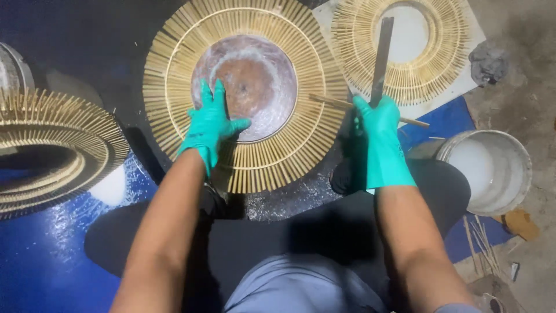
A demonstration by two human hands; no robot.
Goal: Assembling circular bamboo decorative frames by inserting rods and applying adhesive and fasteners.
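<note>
Gloved hands at a ring of bamboo sticks

The left hand (211,123) presses the bamboo ring (243,93); the right hand (379,136) holds a flat blade (381,58) and a stick (333,102)

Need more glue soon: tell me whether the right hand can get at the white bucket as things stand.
Probably yes. The white bucket stands open-topped just beside the right hand, nothing between them. But that hand grips a flat metal tool and a thin stick.
</note>
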